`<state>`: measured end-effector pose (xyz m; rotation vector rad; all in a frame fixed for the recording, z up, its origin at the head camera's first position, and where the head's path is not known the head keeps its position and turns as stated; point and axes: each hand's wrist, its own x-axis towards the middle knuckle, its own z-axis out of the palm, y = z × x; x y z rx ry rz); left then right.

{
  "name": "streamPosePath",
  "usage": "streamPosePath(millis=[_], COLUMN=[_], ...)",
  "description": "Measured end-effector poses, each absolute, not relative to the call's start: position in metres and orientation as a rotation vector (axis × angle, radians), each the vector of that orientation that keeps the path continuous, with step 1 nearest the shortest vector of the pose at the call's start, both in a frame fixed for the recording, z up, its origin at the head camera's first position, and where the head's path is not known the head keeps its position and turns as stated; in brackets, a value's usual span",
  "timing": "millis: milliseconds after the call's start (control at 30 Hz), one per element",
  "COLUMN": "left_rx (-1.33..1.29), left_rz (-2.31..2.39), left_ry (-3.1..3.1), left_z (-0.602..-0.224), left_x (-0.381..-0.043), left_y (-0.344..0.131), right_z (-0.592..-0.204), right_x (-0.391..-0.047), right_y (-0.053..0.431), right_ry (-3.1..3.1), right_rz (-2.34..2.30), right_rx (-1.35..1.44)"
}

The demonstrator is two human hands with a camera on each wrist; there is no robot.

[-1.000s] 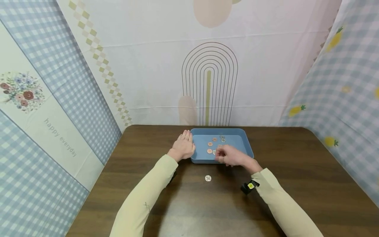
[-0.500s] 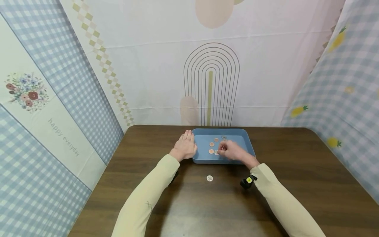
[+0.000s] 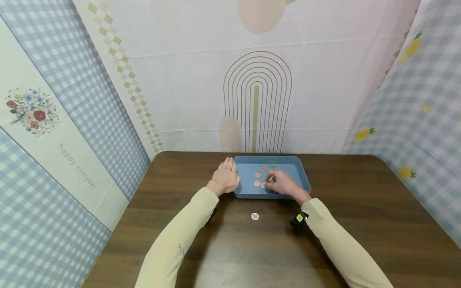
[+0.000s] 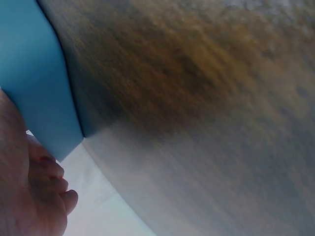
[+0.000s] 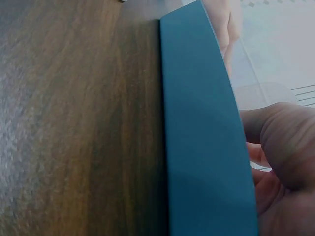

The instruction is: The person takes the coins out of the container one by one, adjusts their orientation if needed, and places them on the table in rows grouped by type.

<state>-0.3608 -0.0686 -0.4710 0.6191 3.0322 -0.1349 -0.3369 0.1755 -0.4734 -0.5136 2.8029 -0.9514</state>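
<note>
My left hand [image 3: 225,178] lies along the left side of a shallow blue tray [image 3: 248,196], fingers straight and pointing away. In the left wrist view its palm side [image 4: 17,196] is close against the tray wall. My right hand [image 3: 282,183] reaches into the tray over the front rim, fingers bent. Its thumb and index fingertips are right at the edge of a silver coin [image 3: 263,185]; I cannot tell whether they pinch it. Copper-coloured coins [image 3: 257,183] lie left of and behind that coin. Another silver coin [image 3: 272,166] lies near the tray's back wall, partly behind the right hand.
A single silver coin [image 3: 255,216] lies on the dark wooden table [image 3: 230,248] in front of the tray. Behind the table hangs a white patterned cloth [image 3: 187,88]. Blue checked cloth hangs at both sides.
My right hand has shifted slightly back and right inside the tray, bringing its fingertips to the silver coin. My left hand keeps its place at the tray. The head view has shifted slightly.
</note>
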Motion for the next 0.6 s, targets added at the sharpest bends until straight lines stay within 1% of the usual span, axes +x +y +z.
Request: streamPosePath(millis=[600], left_rx=[0.586], left_rz=[-0.134], left_ry=[3.026], left_z=[-0.471], left_x=[-0.367], left_y=[-0.064], right_z=[-0.485], right_x=[-0.36], right_y=[0.171], right_ry=[2.818], right_rz=[-0.845], right_rx=[-0.512])
